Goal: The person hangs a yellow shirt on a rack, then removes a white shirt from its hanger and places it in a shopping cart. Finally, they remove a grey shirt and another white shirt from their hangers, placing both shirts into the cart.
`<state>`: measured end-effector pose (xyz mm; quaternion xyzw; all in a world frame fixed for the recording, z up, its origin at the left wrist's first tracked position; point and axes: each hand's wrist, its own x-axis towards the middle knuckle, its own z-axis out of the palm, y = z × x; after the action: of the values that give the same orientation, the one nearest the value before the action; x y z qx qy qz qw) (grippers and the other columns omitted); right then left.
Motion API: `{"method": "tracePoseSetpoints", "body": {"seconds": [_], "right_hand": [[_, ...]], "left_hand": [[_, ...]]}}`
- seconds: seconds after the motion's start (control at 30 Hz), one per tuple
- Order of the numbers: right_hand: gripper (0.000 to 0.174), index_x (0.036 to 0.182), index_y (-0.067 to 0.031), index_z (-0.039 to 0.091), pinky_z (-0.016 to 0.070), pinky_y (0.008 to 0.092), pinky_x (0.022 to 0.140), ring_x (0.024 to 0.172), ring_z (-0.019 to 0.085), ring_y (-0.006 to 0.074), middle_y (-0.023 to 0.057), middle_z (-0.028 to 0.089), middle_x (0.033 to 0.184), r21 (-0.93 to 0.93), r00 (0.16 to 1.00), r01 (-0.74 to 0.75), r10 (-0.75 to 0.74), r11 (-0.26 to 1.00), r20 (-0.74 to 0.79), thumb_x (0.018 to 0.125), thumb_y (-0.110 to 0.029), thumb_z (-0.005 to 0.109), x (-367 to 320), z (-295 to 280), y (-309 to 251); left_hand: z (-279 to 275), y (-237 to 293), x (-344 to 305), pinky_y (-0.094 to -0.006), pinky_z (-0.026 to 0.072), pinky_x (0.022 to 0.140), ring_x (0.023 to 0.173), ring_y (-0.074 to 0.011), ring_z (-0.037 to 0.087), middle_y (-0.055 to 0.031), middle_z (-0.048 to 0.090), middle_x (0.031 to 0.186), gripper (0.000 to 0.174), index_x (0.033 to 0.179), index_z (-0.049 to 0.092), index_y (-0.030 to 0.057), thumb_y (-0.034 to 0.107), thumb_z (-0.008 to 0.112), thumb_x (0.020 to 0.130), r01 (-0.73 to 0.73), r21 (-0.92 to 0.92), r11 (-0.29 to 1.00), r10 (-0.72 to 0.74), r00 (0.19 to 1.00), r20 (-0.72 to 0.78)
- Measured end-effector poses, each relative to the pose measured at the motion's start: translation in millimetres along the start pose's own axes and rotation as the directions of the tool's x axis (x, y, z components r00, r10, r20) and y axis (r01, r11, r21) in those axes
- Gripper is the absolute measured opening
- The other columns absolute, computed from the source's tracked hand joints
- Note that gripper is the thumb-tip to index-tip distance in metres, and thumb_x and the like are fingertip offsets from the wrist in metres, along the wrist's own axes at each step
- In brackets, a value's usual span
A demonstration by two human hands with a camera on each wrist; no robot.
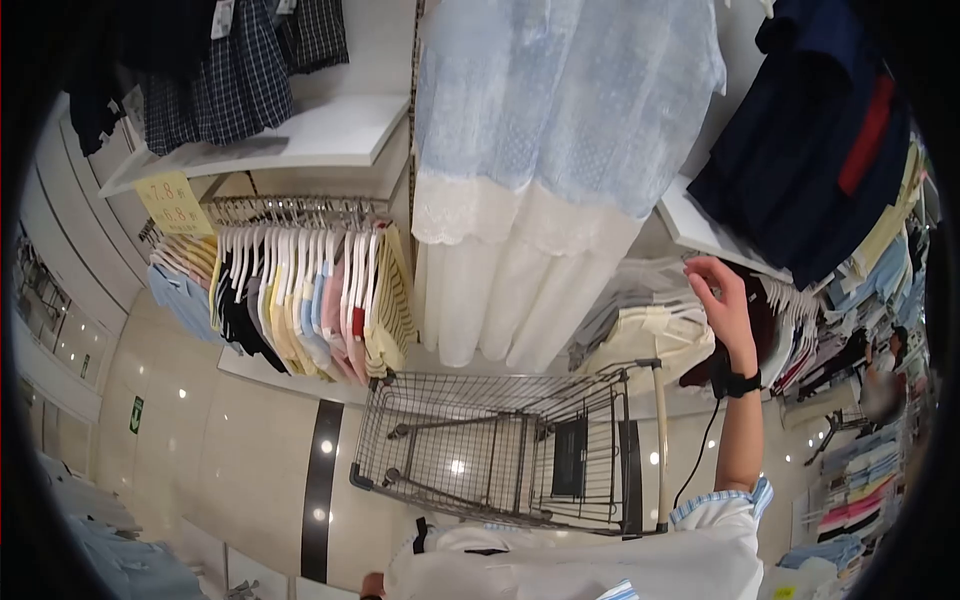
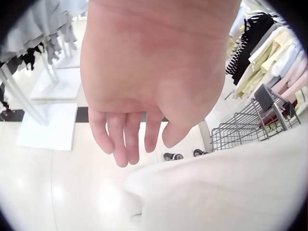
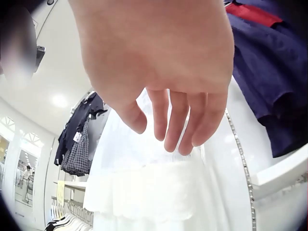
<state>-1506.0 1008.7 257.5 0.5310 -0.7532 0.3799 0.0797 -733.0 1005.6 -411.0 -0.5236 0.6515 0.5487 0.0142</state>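
A long pale-blue dress (image 1: 560, 130) with white lace tiers fills the middle of the wall. It hangs high from the upright, so its full length shows above the lower stock. Just to its right a navy top (image 1: 800, 160) with a red stripe hangs over a white shelf (image 1: 700, 230), also set up high. Lower left, a rail of shirts (image 1: 300, 290) in blue, black, yellow and pink is packed close on white hangers, side-on to save room. A wire cart (image 1: 470, 440) stands between the person and that wall. It holds nothing that can be seen, and no hand is on its handle, so it stands on its own.

The right hand (image 1: 722, 305) is raised to about the height of the dress's hem, just beside its right edge, in front of some cream shirts (image 1: 650, 335). Its fingers are loosely bent and hold nothing. From the wrist view the white tiers lie right behind the fingertips, but whether they touch the cloth cannot be told. The left hand (image 2: 154, 72) hangs low beside the person's white top (image 2: 231, 192), fingers slack and pointing at the floor, holding nothing.

A black strap (image 1: 741, 383) with a cable circles the right wrist. A yellow price sign (image 1: 174, 202) is fixed under the upper left shelf.
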Motion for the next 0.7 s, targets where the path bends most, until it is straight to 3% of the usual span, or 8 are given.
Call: {"method": "tracePoseSetpoints", "body": {"seconds": [0.2,0.27,0.47,0.7], "right_hand": [[0.018,0.112,-0.0010,0.071,0.0519,0.0280,0.080,0.095,0.069,0.0136,0.0058,0.075,0.103,0.037,0.976,0.141,-0.133,0.989,-0.174,0.099,-0.012,0.067,71.8,-4.4,-22.6],[0.017,0.111,-0.0010,0.071,0.0521,0.0281,0.079,0.092,0.069,0.0134,0.0059,0.075,0.101,-0.040,0.964,0.172,-0.176,0.984,-0.199,0.099,-0.012,0.067,90.6,-9.6,-32.3],[0.017,0.111,-0.0006,0.071,0.0522,0.0276,0.076,0.089,0.069,0.0137,0.0068,0.075,0.097,-0.098,0.921,0.224,-0.244,0.970,-0.304,0.099,-0.012,0.067,122.5,-16.4,-59.6],[0.019,0.111,-0.0011,0.072,0.0532,0.0281,0.078,0.086,0.070,0.0138,0.0067,0.075,0.095,-0.217,0.827,0.270,-0.341,0.938,-0.447,0.098,-0.016,0.068,173.7,-44.1,-67.2]], "left_hand": [[18.1,73.9,107.8,-0.0423,0.0545,0.061,0.082,-0.0238,0.071,-0.0089,0.072,0.090,0.018,0.103,0.070,0.0101,0.024,0.061,0.097,-0.146,-0.106,0.984,0.142,0.989,-0.040],[26.2,97.2,144.2,-0.0420,0.0544,0.061,0.082,-0.0236,0.071,-0.0087,0.072,0.090,0.018,0.104,0.070,0.0100,0.025,0.061,0.098,-0.196,-0.151,0.969,0.190,0.980,-0.054],[67.3,131.7,163.6,-0.0408,0.0542,0.061,0.081,-0.0231,0.070,-0.0082,0.072,0.090,0.019,0.104,0.069,0.0097,0.025,0.061,0.098,-0.240,-0.301,0.923,0.234,0.971,-0.057],[55.7,188.4,194.4,-0.0395,0.0539,0.061,0.080,-0.0224,0.070,-0.0076,0.071,0.090,0.019,0.105,0.069,0.0093,0.025,0.061,0.099,-0.308,-0.380,0.872,0.313,0.948,-0.051]]}}
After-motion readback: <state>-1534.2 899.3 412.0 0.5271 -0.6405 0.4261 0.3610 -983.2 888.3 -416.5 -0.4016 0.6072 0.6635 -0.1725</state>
